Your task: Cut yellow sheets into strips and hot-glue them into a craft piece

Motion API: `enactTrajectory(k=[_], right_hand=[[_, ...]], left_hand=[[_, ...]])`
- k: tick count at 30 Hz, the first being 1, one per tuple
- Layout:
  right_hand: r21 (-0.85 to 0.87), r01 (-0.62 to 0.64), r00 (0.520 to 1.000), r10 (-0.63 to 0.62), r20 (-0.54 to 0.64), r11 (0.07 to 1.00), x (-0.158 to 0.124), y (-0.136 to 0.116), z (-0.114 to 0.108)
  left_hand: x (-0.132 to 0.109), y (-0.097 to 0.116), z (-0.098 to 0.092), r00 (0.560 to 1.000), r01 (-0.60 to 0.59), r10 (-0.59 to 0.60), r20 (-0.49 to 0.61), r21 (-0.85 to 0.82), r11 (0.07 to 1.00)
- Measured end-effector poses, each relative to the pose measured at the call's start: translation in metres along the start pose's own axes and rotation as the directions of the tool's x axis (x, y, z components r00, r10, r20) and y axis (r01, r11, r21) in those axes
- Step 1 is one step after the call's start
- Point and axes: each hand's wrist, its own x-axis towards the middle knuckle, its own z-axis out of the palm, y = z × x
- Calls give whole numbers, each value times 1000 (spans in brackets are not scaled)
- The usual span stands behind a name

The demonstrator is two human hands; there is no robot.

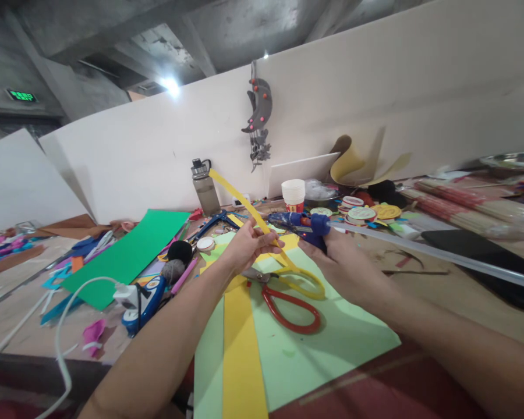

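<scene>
A narrow yellow strip (234, 191) is pinched in my left hand (254, 243), one end rising toward the bottle and the other slanting down to the right. My right hand (338, 259) grips a blue hot glue gun (308, 224), its nozzle pointing left at the strip. A long translucent glue stick (423, 251) juts from the gun's back, over my right forearm. Below both hands, scissors (292, 319) with one red and one yellow handle lie on a light green sheet (332, 355). A wide yellow strip (242, 355) runs down that sheet toward me.
A grey bottle (206, 189) and stacked paper cups (293, 193) stand along the back. On the left lie a green sheet (131, 256), a blue power strip (144, 305) and a white cable (61, 337). Wrapped bundles of sticks (467, 209) are at right.
</scene>
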Motion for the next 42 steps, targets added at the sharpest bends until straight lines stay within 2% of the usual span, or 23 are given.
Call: enactTrajectory(k=[21, 27, 34, 38, 42], right_hand=[[4, -2, 1000, 2, 0, 1000, 0, -3, -1], [35, 6, 1000, -5, -9, 999, 0, -1, 0], [26, 8, 1000, -8, -16, 1000, 0, 1, 2], [6, -13, 999, 13, -30, 1000, 0, 1, 1], [-4, -20, 999, 20, -26, 1000, 0, 0, 0]], left_hand=[[-2, 2, 5, 1000, 24, -23, -11, 46, 999], [-2, 2, 1, 997, 39, -35, 63, -69, 997], [0, 0, -1, 999, 16, -13, 32, -98, 995], [-1, -1, 2, 997, 48, -42, 60, -105, 993], [-2, 0, 3, 998, -15, 23, 65, -121, 993]])
